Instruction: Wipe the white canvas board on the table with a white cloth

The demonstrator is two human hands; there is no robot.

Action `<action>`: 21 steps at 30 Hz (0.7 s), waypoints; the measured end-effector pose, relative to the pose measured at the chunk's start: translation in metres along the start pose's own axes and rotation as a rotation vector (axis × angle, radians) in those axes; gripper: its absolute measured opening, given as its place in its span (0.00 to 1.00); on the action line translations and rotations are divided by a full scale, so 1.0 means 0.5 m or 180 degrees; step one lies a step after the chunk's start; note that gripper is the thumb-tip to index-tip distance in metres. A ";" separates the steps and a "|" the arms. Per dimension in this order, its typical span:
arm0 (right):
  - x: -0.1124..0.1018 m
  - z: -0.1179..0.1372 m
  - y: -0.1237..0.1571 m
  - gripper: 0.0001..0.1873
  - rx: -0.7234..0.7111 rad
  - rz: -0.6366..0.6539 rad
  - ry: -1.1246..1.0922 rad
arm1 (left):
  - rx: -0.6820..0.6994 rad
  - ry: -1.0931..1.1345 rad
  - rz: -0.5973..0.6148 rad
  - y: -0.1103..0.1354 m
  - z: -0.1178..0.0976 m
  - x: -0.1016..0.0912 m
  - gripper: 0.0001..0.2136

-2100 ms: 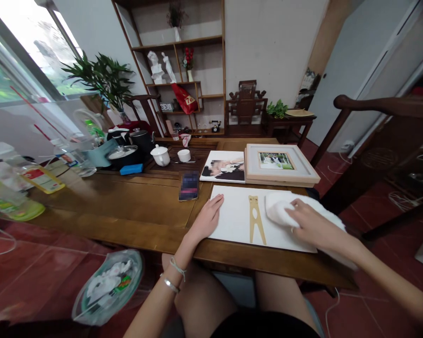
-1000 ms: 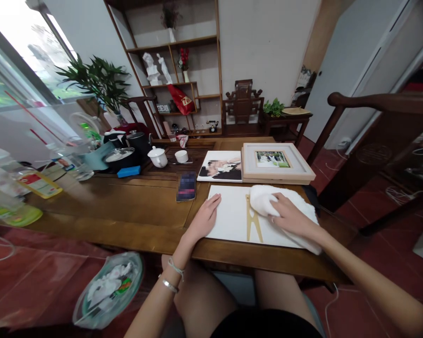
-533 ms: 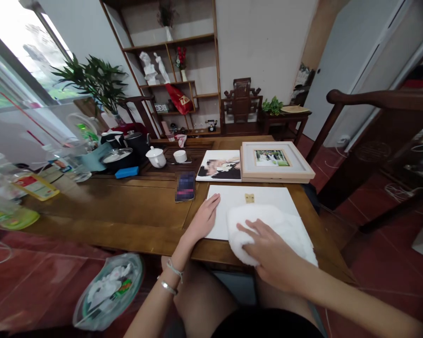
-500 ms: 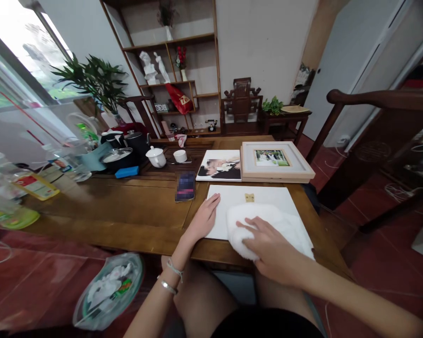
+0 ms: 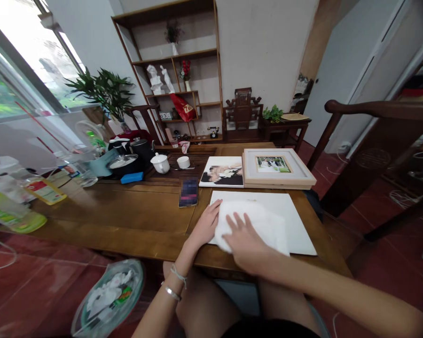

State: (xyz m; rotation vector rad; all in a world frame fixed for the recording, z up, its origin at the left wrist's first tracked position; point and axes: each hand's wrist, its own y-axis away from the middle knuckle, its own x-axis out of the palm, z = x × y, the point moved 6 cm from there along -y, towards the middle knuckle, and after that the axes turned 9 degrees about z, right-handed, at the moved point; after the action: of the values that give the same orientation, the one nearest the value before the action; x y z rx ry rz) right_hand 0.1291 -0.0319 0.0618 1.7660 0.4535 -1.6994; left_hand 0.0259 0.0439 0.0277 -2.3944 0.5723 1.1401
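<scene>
A white board (image 5: pixel 301 234) lies on the wooden table (image 5: pixel 141 204) in front of me. Spread over much of it is a fluffy white towel (image 5: pixel 264 223). My right hand (image 5: pixel 248 241) presses on top of the towel with its fingers stretched apart. At the board's left edge rests my left hand (image 5: pixel 207 223), fingers extended and touching the board beside the towel. The small gold-coloured piece (image 5: pixel 252 200) on the board is mostly covered by the towel.
Behind the board are a framed photo (image 5: pixel 303 174) and a photo panel (image 5: pixel 211 164). A phone (image 5: pixel 188 192), a white lidded teapot (image 5: pixel 160 163) and a white cup (image 5: pixel 184 162) stand left of them. Bottles (image 5: pixel 45 190) occupy the far left; a waste bin (image 5: pixel 136 286) sits below.
My right hand and the towel have slid left across the board, close to my left hand. The board's right part is uncovered and the gold-coloured piece is now mostly hidden.
</scene>
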 end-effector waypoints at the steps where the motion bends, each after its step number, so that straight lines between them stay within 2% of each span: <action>1: 0.003 0.025 0.021 0.22 -0.0174 -0.0047 -0.0026 | 0.0015 0.0011 0.0005 0.001 -0.001 -0.001 0.21; 3: 0.005 0.048 0.050 0.19 -0.0370 -0.0068 -0.0115 | 0.0041 0.0003 -0.0003 0.002 -0.002 -0.001 0.21; 5: -0.004 0.029 0.054 0.19 -0.0332 -0.0059 -0.0200 | 0.0037 -0.0024 -0.0010 0.002 -0.001 0.000 0.21; 10: -0.051 -0.111 -0.027 0.24 0.0065 -0.0181 -0.0126 | -0.0043 -0.0080 -0.0026 -0.001 0.004 0.005 0.21; 13: -0.065 -0.161 -0.082 0.22 0.0244 -0.0232 -0.0112 | -0.0030 -0.0089 -0.0032 -0.002 0.005 0.005 0.21; 15: -0.064 -0.155 -0.098 0.22 0.0288 -0.0276 -0.0108 | -0.0001 -0.0071 -0.0052 -0.002 0.003 0.003 0.21; 17: -0.054 -0.122 -0.090 0.24 0.0340 -0.0298 -0.0092 | 0.0025 -0.0024 -0.0070 -0.002 0.001 0.001 0.21; 19: -0.036 -0.073 -0.060 0.24 0.0324 -0.0202 -0.0073 | 0.0054 0.0029 -0.0055 -0.001 -0.002 -0.001 0.21; 21: -0.018 -0.020 -0.018 0.22 0.0124 -0.0028 -0.0064 | 0.0045 0.0053 -0.0030 0.000 -0.003 -0.002 0.21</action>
State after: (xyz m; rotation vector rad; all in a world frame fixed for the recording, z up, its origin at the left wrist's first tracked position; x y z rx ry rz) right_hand 0.1302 -0.0170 0.0685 1.7752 0.4225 -1.7416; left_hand 0.0262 0.0431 0.0292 -2.3942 0.5722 1.1095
